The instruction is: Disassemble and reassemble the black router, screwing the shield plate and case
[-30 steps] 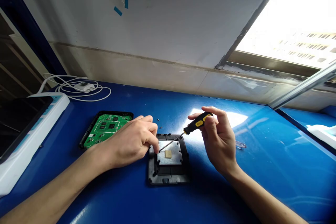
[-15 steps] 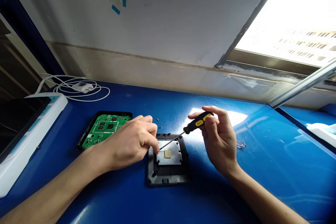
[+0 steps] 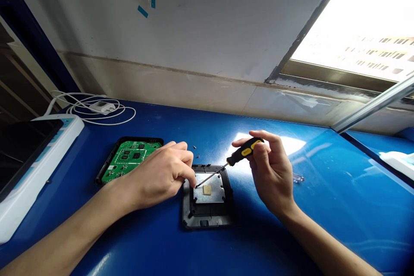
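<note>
My right hand [image 3: 271, 172] grips a black and yellow screwdriver [image 3: 244, 152] by its handle. Its thin shaft slants down to the left, and the tip meets the fingertips of my left hand [image 3: 164, 177]. Those fingers are pinched together over the upper left of a silver metal plate [image 3: 199, 198]; whatever is between them is too small or hidden to make out. The plate lies inside a square black plastic housing [image 3: 210, 222] and carries a small tan pad [image 3: 207, 190]. Dark posts show around the plate's edge.
Behind my left forearm a green circuit board [image 3: 129, 159] sits in a black case, partly covered. Small screws [image 3: 194, 147] lie beyond the housing. A white device with a dark screen [image 3: 69, 138] stands left, near a coiled white cable [image 3: 129, 116]. Small clear pieces [image 3: 298, 177] lie right.
Almost nothing differs: both hands and the screwdriver hold their places at the plate. The whole view has shifted very slightly.
</note>
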The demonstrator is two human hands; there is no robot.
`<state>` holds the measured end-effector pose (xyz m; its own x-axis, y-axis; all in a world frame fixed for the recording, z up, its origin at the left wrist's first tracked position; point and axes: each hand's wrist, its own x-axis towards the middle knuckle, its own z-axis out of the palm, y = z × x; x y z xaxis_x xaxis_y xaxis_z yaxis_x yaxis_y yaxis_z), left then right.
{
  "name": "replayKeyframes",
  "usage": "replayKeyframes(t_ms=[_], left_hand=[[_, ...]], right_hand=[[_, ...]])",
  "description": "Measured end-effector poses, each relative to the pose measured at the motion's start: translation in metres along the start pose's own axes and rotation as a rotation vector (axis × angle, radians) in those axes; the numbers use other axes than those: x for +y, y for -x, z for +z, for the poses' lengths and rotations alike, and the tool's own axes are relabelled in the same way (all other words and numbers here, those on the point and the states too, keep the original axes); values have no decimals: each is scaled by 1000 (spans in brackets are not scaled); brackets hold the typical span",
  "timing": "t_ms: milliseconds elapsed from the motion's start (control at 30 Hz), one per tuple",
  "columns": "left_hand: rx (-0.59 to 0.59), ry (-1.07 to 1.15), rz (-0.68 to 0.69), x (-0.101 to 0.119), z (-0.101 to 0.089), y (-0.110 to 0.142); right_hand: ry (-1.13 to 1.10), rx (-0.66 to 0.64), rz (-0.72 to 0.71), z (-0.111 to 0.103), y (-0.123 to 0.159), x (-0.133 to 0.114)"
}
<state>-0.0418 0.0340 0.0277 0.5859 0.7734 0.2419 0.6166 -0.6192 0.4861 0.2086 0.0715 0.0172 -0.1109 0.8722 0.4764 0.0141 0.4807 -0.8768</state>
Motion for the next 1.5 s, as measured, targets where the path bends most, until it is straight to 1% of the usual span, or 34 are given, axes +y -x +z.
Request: replayKeyframes(t_ms=[400,467,567,667,767,900,1000,1100,1267,1500], left_hand=[[-69,13,-49,2,0,-1],[-78,16,-54,1,0,-1],[-89,17,-67,1,0,-1],[-96,21,-75,0,0,-1],[-99,33,-76,-2,0,-1],[-80,56,-68,-3,2,-3],[-55,61,-64,-4,4,-4],[-50,75,-74,-5,5,-4],[-48,106,-84,-8,4,-4],[-46,136,-83,-9,3,-4]], right_hand=[[17,-9,-24,-2,1,2],[53,-7,-57,-2,1,1],[101,-16,-160,-3,4,-4],[87,-63,-268,-4,9,-11],[133,-132,-329,-3,12,-20],[208,-276,-355,2,6,-32],[225,-387,-375,9,-6,-39],[258,-456,-361,14,-18,-44],[301,-508,-351,21,-29,-48],[311,-471,-312,24,-30,-46]])
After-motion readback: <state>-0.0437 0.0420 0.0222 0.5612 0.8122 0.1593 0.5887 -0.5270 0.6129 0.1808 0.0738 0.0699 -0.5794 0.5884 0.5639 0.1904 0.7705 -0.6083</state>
